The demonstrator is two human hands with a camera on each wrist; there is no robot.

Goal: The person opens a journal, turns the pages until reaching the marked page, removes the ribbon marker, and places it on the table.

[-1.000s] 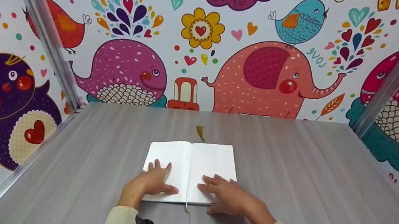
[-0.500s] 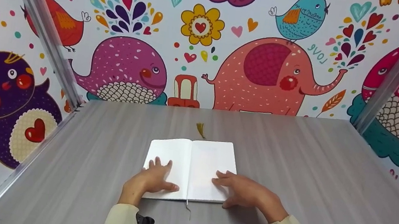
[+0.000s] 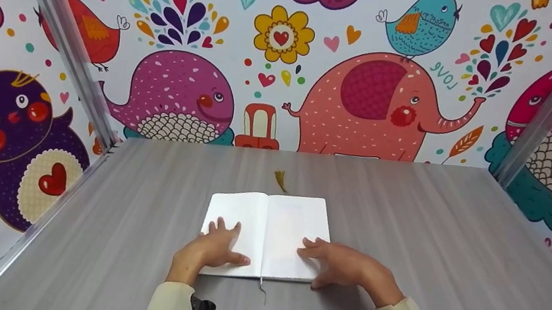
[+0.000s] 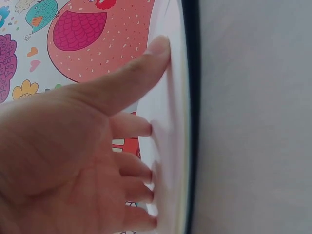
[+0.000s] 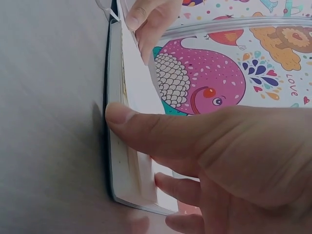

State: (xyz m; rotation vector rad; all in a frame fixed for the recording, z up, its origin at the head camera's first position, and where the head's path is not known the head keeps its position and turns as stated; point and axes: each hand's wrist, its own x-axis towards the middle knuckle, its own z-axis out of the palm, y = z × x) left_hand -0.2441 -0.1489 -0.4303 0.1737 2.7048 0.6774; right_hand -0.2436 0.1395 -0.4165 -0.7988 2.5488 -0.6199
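An open notebook (image 3: 288, 225) with blank white pages and a dark cover lies on the table. My left hand (image 3: 214, 247) rests on its left page with fingers spread; in the left wrist view the thumb (image 4: 146, 63) and fingertips press on the paper. At the right edge, my right hand (image 3: 347, 265) pinches the pages near the lower corner. The right wrist view shows that thumb (image 5: 129, 122) against the lower page edges, while the fingers (image 5: 178, 187) reach over the page. A thin ribbon (image 3: 263, 290) hangs out at the bottom of the spine.
A golden-brown tassel (image 3: 280, 179) lies on the grey wood-grain table (image 3: 406, 213) beyond the notebook's top edge. Cartoon-printed walls (image 3: 274, 86) enclose the back and sides, with metal posts (image 3: 66, 40) at the corners. Both cuffs carry small black wrist cameras (image 3: 203, 309).
My right hand has slid rightward from the right page to its outer edge, then stayed there. My left hand has kept its place on the left page.
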